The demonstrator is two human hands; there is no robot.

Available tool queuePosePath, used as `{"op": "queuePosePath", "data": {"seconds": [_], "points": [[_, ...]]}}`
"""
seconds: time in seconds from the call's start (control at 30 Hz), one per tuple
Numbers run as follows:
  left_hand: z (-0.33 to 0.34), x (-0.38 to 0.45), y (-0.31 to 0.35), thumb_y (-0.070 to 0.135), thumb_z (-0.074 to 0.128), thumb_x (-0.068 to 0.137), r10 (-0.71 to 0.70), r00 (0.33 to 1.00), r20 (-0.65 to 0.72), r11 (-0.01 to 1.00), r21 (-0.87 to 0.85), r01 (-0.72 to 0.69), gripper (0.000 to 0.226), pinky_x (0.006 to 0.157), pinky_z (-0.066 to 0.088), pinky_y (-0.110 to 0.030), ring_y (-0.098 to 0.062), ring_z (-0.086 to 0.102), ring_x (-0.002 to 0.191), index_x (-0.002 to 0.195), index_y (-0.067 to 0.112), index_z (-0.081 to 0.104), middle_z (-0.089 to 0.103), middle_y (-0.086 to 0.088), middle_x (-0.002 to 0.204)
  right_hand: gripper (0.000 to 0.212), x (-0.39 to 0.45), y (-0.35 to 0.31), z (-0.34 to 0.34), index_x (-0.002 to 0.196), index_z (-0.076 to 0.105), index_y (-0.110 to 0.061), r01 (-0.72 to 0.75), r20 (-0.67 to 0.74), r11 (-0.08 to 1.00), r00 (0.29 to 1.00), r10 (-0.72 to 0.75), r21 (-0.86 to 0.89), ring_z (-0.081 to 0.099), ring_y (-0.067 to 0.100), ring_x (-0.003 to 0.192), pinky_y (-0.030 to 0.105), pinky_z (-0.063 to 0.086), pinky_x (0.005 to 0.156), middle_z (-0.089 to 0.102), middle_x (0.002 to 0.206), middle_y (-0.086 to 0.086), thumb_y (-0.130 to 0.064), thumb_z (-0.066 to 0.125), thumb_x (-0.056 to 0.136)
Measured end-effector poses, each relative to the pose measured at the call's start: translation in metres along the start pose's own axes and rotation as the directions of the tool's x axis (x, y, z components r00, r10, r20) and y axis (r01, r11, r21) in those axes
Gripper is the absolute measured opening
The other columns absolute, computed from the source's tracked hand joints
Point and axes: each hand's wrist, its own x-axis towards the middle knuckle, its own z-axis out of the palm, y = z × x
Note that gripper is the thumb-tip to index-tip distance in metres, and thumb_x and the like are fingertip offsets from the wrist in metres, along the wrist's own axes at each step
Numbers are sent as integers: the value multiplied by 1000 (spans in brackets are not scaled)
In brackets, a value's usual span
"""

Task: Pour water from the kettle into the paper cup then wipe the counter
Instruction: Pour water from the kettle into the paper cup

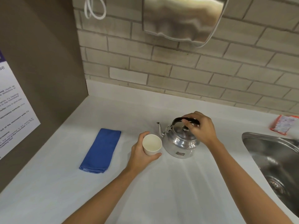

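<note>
step: pour, not begun | my left hand [139, 152] clamps cup [152, 145] | my right hand [200, 126] grips kettle [179, 139] handle | next: lift, tip spout over cup | cloth [101, 151] waits on counter [161, 183]

- A steel sink [273, 157] is set into the worktop at the right edge, with its drain [275, 185] low in the basin.
- An orange-and-white packet [284, 124] lies flat near the wall, just behind the sink's far corner.
- A shiny metal dispenser [182, 18] is fixed to the wall above, its face dented and rippled.
- A white cord [95, 8] hangs in a loop at the upper left of the brick wall [178, 67].
- A grey-brown side panel [42, 62] stands at the left.
- A printed notice [11, 107] with a purple top is stuck to that panel; its text is too blurred to read.
</note>
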Motion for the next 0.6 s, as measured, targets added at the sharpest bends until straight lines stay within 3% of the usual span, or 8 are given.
{"op": "queuePosePath", "data": {"seconds": [0.1, 0.23, 0.4, 0.5, 0.6], "points": [[1, -6, -2, 46, 89, 55, -38, 999, -7, 999, 19, 38, 90, 86, 51, -17, -3, 60, 108, 128, 51, 38, 60, 25, 115, 10, 4, -1, -7, 90, 77, -38, -99, 72, 993, 993, 94, 57, 70, 7, 89, 37, 58, 82, 76, 89, -17, -43, 74, 82], [3, -12, -6, 53, 85, 57, -100, 994, -34, 992, 72, 103, 80, 90, 54, -35, -15, 60, 109, 126, 38, 45, 63, 10, 117, 5, 12, -4, -12, 84, 79, -30, -166, 113, 966, 983, 146, 197, 73, 11, 87, 45, 58, 88, 79, 84, -9, -30, 80, 80], [2, -13, -6, 49, 83, 63, -149, 989, -12, 985, 87, 149, 78, 95, 52, -43, -22, 59, 114, 129, 28, 48, 62, 2, 118, 10, 21, -15, -22, 86, 80, -24, -179, 115, 961, 981, 157, 211, 73, 14, 92, 47, 56, 94, 79, 89, -6, -30, 82, 78], [4, -16, -7, 48, 81, 68, -158, 986, -45, 977, 136, 162, 79, 112, 38, -43, -22, 40, 134, 134, 24, 46, 60, -2, 126, 8, 21, -26, -35, 79, 79, -34, -142, 126, 965, 985, 116, 220, 73, 10, 90, 46, 56, 94, 79, 86, -11, -37, 84, 73], [4, -17, -6, 50, 78, 70, -77, 994, -74, 965, 245, 93, 74, 123, 10, -30, -13, 48, 124, 128, 16, 49, 65, 1, 123, 16, 18, -40, -47, 80, 78, -42, -89, 159, 977, 986, 58, 196, 74, 11, 88, 48, 57, 92, 79, 85, -13, -51, 81, 66]]}}
